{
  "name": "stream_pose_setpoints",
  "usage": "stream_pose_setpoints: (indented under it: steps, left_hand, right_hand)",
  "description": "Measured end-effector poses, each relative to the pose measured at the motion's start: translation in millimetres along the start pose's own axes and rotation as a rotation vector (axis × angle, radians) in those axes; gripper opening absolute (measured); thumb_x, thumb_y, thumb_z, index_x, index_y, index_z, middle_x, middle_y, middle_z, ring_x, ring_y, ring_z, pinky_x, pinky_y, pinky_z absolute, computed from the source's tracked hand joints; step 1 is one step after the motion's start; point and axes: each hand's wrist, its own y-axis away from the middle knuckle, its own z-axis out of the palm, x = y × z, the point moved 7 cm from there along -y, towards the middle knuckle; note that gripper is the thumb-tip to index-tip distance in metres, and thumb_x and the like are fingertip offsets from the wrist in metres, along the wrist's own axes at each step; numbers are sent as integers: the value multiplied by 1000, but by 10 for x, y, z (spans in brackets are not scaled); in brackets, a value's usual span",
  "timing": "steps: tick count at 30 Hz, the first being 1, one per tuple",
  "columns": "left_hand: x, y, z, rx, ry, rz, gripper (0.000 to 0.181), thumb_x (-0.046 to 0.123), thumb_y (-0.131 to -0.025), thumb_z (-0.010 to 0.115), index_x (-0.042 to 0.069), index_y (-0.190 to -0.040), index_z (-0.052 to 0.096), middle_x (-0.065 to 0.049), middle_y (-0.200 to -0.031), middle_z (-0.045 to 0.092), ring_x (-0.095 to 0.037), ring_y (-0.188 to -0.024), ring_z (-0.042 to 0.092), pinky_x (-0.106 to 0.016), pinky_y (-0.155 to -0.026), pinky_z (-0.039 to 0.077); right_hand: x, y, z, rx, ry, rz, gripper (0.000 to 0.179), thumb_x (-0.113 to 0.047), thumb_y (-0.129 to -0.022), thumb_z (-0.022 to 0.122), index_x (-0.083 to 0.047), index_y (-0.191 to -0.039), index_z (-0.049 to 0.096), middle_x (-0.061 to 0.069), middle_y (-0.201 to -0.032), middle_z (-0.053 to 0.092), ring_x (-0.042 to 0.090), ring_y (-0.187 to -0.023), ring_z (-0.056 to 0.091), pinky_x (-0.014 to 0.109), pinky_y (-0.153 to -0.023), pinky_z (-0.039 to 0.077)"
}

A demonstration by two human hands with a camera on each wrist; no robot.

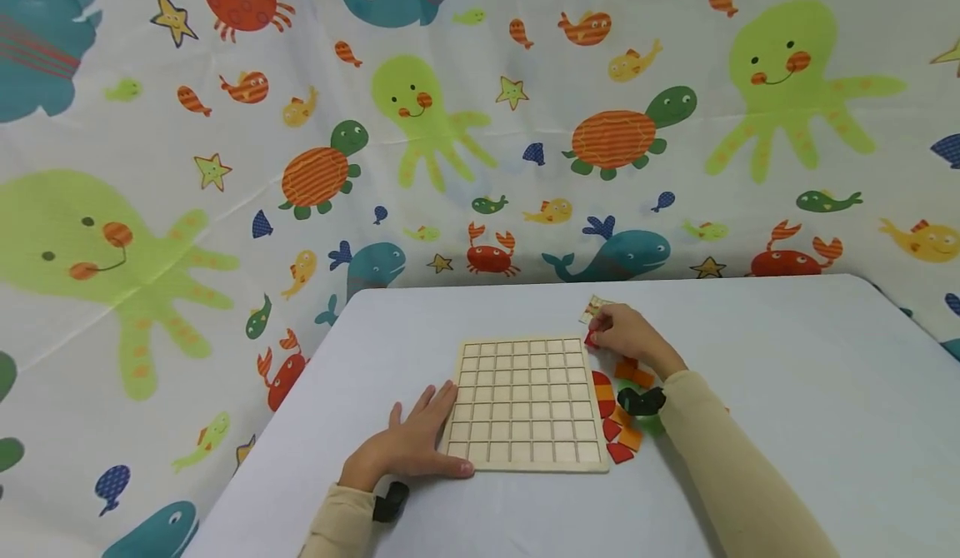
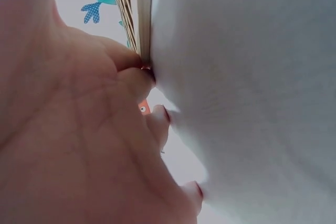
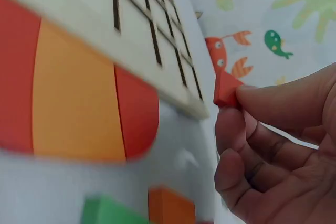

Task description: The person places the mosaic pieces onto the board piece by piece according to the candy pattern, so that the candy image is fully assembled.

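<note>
A pale wooden board point(image 1: 527, 404) with a grid of square recesses lies flat on the white table. My left hand point(image 1: 416, 437) rests at its left edge, fingers spread and straight, thumb along the near left corner; in the left wrist view the fingers touch the board's side. My right hand point(image 1: 630, 337) is near the board's far right corner. Between thumb and fingertips it pinches a small red block point(image 3: 227, 88), seen clearly in the right wrist view. Just beyond that hand lies a small patterned card point(image 1: 595, 308), partly covered by it.
Along the board's right side lie loose red and orange pieces point(image 1: 620, 453), with green ones point(image 1: 654, 425) partly under the right wrist. A red and orange striped group point(image 1: 603, 394) sits against the board's edge. A curtain point(image 1: 450, 208) printed with sea animals hangs behind the table.
</note>
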Motion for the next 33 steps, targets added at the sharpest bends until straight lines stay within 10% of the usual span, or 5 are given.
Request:
stream_pose_setpoints:
  steps: [21, 33]
  left_hand:
    - [30, 11, -53, -9, -47, -40, 126, 61, -83, 86, 6, -172, 16, -12, -178, 14, -35, -164, 7, -75, -122, 2]
    - [15, -7, -45, -10, -67, -41, 125, 61, -82, 87, 7, -172, 18, -10, -179, 16, -34, -164, 8, -75, -122, 2]
  right_hand:
    - [-671, -140, 589, -146, -305, -175, 14, -2, -102, 67, 7, -112, 70, 15, -95, 71, 31, -85, 68, 38, -78, 60]
    - [-1010, -205, 1061, -164, -252, -219, 10, 0, -97, 69, 2, -105, 74, 7, -93, 70, 19, -82, 63, 30, -74, 54]
